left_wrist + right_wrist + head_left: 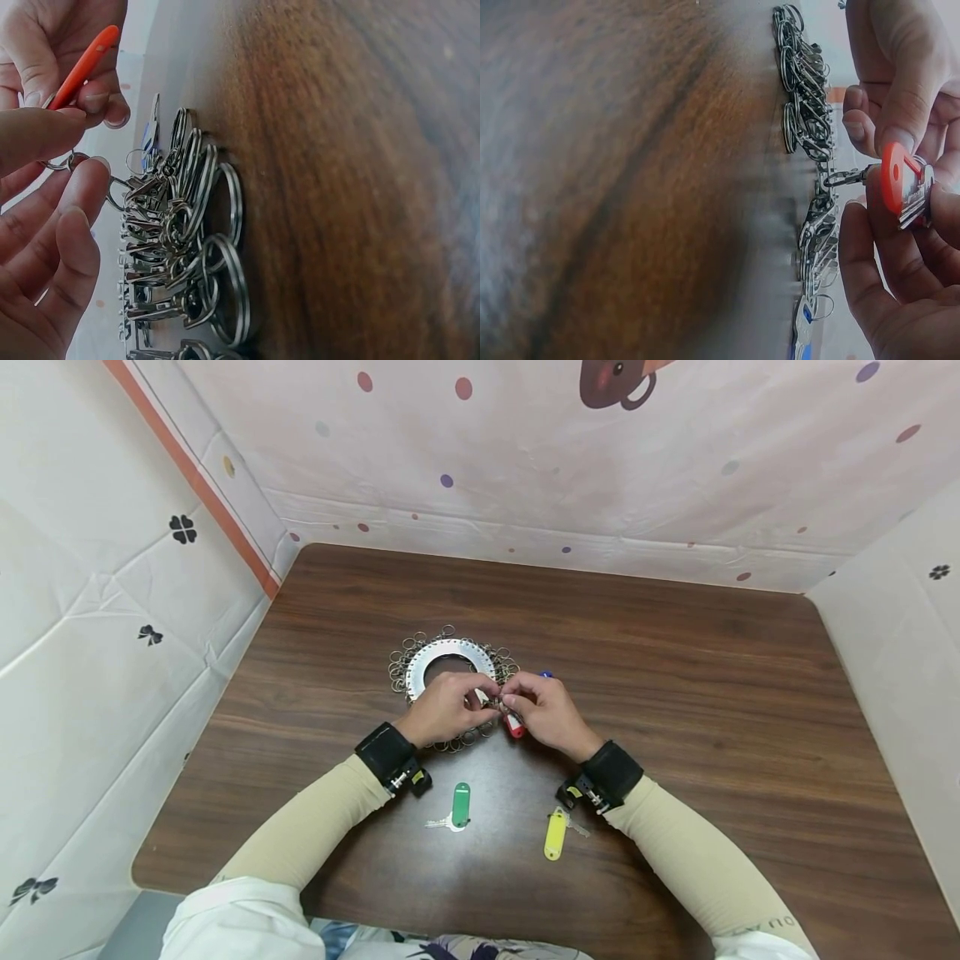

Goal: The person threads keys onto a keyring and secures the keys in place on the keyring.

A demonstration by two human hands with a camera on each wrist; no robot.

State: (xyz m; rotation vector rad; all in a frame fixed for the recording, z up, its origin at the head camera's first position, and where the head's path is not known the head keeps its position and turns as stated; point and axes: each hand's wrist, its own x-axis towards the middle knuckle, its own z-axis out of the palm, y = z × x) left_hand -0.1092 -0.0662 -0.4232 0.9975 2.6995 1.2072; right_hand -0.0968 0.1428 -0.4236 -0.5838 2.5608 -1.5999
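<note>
A silver disc (416, 672) rimmed with many clips and split rings lies on the table beneath my hands. At its right side my left hand (450, 706) pinches one of these split rings (54, 165), which still hangs from its clip. My right hand (551, 714) pinches a red key tag (892, 180) with a silver key (913, 210) attached, close against the left fingertips. Whether the tag's loop is on the split ring is hidden by the fingers. A blue key tag (546, 674) shows just beyond my right hand.
Nearer me on the brown table (675, 677) lie a green key tag (461, 804) with its key and a yellow key tag (555, 835) with its key. A patterned cloth wall (525, 518) stands along the table's far edge.
</note>
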